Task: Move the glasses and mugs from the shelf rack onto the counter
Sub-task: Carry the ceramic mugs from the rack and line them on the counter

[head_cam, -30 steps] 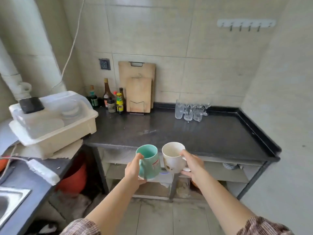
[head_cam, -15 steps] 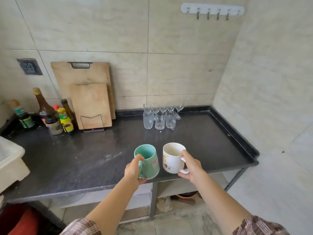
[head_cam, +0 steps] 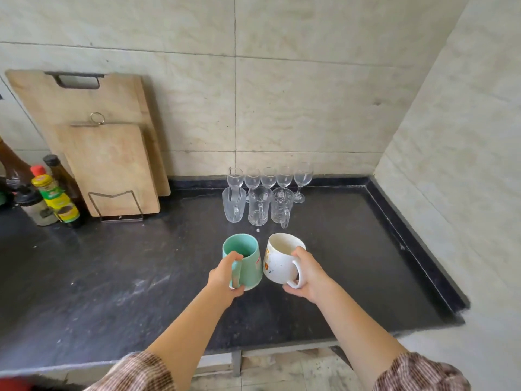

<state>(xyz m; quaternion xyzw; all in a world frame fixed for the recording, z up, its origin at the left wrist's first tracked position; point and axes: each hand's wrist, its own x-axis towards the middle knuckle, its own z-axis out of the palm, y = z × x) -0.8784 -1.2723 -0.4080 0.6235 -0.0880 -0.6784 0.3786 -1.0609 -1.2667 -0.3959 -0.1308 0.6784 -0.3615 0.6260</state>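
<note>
While the left hand (head_cam: 225,275) grips the handle of a mint-green ceramic mug (head_cam: 245,261), the right hand (head_cam: 306,275) grips the handle of a white round ceramic mug with small coloured prints (head_cam: 277,261), its thumb lying on the rim. Both mugs stand upright, side by side and almost touching, over the middle of the dark stone counter (head_cam: 112,277); I cannot tell if their bases touch it. Just beyond them, on the far side, three clear glass mugs with handles (head_cam: 258,206) stand in a row, and behind these five clear stemmed wine glasses (head_cam: 269,177) stand in a line near the tiled wall. To the far left, two wooden cutting boards (head_cam: 107,167) lean against the wall in a wire holder, the small one in front of the large one. Left of them stands a group of sauce bottles (head_cam: 53,196), one with a yellow label. Checked brown sleeves (head_cam: 135,373) cover both arms at the near edge.
</note>
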